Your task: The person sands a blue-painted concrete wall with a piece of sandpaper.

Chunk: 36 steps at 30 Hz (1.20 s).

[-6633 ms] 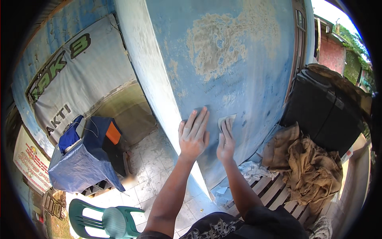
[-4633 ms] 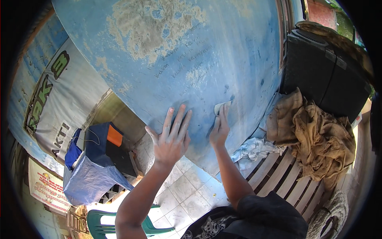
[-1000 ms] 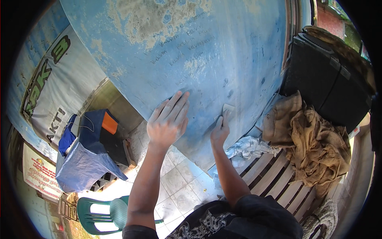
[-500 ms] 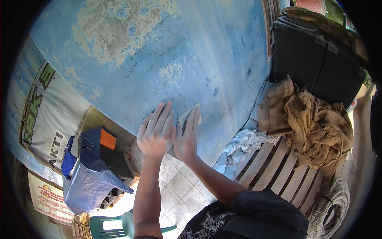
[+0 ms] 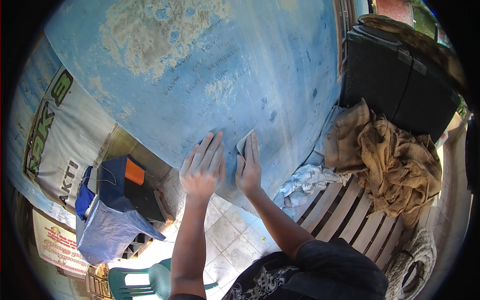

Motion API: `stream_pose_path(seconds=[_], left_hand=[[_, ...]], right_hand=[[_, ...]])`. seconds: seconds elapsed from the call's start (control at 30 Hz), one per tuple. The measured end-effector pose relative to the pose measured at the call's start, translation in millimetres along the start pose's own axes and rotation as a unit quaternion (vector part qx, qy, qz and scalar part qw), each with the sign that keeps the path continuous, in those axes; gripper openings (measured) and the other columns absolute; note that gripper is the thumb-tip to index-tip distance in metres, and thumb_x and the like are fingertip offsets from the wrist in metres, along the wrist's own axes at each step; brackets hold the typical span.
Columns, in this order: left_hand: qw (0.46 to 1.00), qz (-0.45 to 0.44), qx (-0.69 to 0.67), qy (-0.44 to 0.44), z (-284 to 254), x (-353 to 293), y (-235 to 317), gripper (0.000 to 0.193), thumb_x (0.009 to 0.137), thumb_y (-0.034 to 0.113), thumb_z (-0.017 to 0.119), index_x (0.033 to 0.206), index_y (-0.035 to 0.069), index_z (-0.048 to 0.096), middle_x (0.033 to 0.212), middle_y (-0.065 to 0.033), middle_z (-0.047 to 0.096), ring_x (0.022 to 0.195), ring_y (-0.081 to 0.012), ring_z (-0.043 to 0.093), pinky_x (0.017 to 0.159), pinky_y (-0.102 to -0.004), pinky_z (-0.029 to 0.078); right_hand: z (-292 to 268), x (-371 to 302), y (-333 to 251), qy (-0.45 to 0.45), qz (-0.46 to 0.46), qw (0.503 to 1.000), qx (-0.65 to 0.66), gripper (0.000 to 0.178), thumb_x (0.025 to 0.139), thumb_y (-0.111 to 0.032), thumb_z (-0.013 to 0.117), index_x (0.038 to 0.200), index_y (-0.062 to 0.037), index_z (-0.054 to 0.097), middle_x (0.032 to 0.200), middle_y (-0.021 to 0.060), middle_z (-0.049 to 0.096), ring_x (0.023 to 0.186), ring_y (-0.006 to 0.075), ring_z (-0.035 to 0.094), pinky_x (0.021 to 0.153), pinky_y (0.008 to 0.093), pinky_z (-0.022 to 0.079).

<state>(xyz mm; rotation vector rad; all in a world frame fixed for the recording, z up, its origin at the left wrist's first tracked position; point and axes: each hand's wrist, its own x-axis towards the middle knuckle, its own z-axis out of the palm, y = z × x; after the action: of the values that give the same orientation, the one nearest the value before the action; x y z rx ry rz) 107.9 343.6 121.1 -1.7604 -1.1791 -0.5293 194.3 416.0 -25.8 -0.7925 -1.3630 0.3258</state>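
Observation:
A worn blue wall (image 5: pixel 165 107) with peeling paint and dark handwritten scribbles rises in front of me. My left hand (image 5: pixel 203 164) lies flat on it, fingers stretched out and slightly spread, holding nothing. Just to its right, my right hand (image 5: pixel 249 167) presses a small pale folded sheet (image 5: pixel 243 142), like sandpaper, against the paint. Its fingers are straight and together over the sheet, which hides much of it. The thumb sits along the left side.
To the right are a slatted wooden bench (image 5: pixel 345 210), a heap of brown sacking (image 5: pixel 395 170), a black speaker-like box (image 5: pixel 400 80) and a coil of rope (image 5: pixel 412 272). Crumpled pale cloth (image 5: pixel 310 180) lies by the wall's foot. At left are a draped blue cloth (image 5: pixel 110 232) and a green plastic chair (image 5: pixel 160 280).
My right hand has shifted slightly right with the sheet, which now shows more edge-on. A wider gap separates my hands. The left hand stays flat, with the whole view shifted a little.

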Motion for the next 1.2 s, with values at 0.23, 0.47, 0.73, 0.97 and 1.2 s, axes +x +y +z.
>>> stream_pose_path(seconds=[0.23,0.47,0.73,0.97,1.2], left_hand=[[1.0,-0.004,-0.001,-0.014,3,-6,3,0.028,0.083,0.009,0.067,0.105,0.013,0.083,0.134,0.0014,0.077,0.132,-0.0178,0.069,0.108,-0.0374,0.053],[0.99,-0.063,0.089,-0.085,18,-22,29,0.054,0.09,0.021,0.063,0.142,0.026,0.072,0.16,0.0024,0.059,0.149,-0.0201,0.054,0.122,-0.0453,0.039],[0.987,-0.042,0.141,-0.062,28,-31,30,0.052,0.09,0.025,0.064,0.142,0.03,0.073,0.158,0.0044,0.061,0.147,-0.0175,0.056,0.122,-0.0425,0.036],[0.986,-0.031,0.153,-0.053,31,-28,30,0.049,0.09,0.023,0.065,0.138,0.03,0.076,0.155,0.0056,0.065,0.143,-0.0163,0.059,0.12,-0.0382,0.038],[0.987,-0.039,0.144,-0.053,31,-30,31,0.045,0.092,0.022,0.065,0.134,0.029,0.078,0.153,0.0057,0.066,0.141,-0.0163,0.061,0.118,-0.037,0.039]], right_hand=[[-17,18,19,0.009,0.107,0.994,0.036,0.059,0.108,-0.007,0.052,0.161,0.0129,0.035,0.167,0.037,0.033,0.156,0.0503,0.034,0.126,0.0492,0.035],[11,24,16,0.083,0.117,0.989,0.021,0.059,0.112,-0.012,0.044,0.161,0.0164,0.028,0.168,0.0394,0.029,0.158,0.0537,0.028,0.13,0.0517,0.026],[5,-12,25,0.032,0.059,0.996,0.065,0.055,0.112,-0.011,0.046,0.162,0.0115,0.036,0.169,0.0341,0.032,0.158,0.0522,0.029,0.129,0.0553,0.028],[-6,37,110,0.091,0.13,0.986,0.054,0.051,0.114,-0.011,0.042,0.161,0.0075,0.041,0.169,0.0278,0.039,0.159,0.0448,0.032,0.129,0.0462,0.028],[5,0,33,0.074,0.075,0.99,0.096,0.051,0.114,-0.011,0.045,0.162,0.0068,0.04,0.17,0.0266,0.038,0.16,0.046,0.031,0.129,0.0467,0.029]])
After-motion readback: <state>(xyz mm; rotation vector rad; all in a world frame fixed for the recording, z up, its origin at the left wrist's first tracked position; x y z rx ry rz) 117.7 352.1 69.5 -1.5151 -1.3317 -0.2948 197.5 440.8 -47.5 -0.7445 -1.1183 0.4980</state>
